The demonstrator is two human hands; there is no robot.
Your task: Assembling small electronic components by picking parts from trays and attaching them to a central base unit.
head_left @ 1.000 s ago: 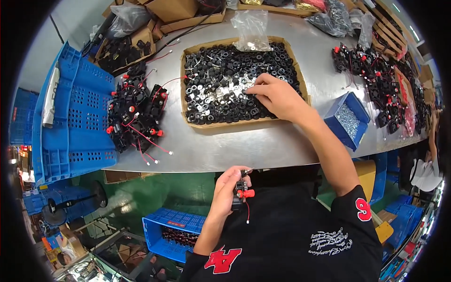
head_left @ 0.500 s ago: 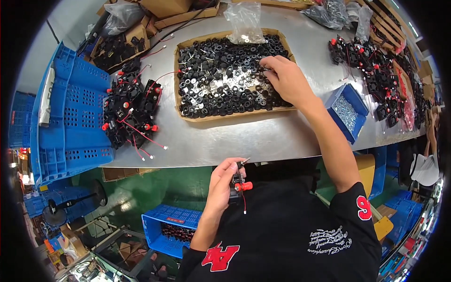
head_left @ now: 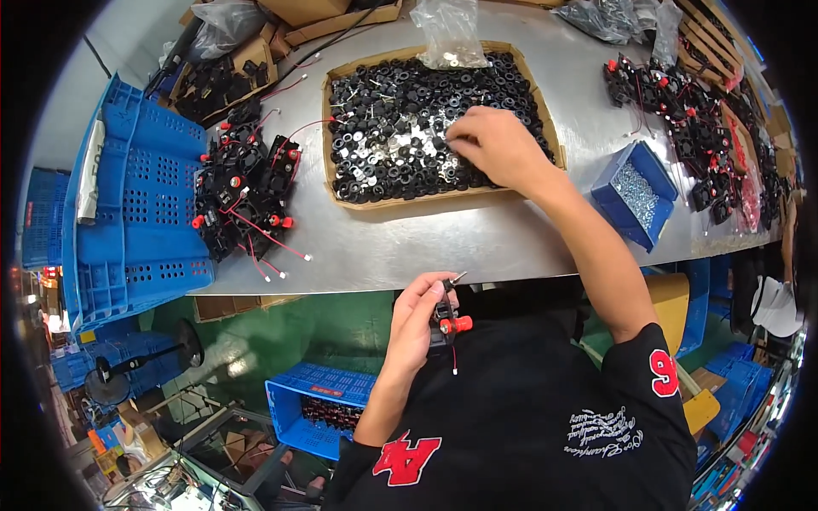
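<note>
My left hand (head_left: 412,330) is closed around a small black plastic assembly (head_left: 440,313) in front of the table edge. The assembly has a red cylindrical knob (head_left: 456,324), a thin metal pin sticking up at its top and a short red wire with a white plug hanging below. Over a shallow cardboard tray (head_left: 426,198), my right hand (head_left: 503,146) reaches in with thumb and forefinger drawn together. Black ring-shaped parts (head_left: 375,183) and shiny silver discs (head_left: 399,152) lie loose under its fingertips. Whether something sits in that pinch is hard to make out.
A blue crate (head_left: 162,196) stands at the left beside a pile of black assemblies (head_left: 247,187) with red knobs and wires. On the right are a blue bin (head_left: 635,196) of small silver parts and more assemblies (head_left: 690,128). A clear plastic bag (head_left: 449,34) lies on the tray's far edge.
My right hand has moved left and slightly nearer over the tray, toward its middle. My left hand still holds the black assembly, a little higher and further right in view.
</note>
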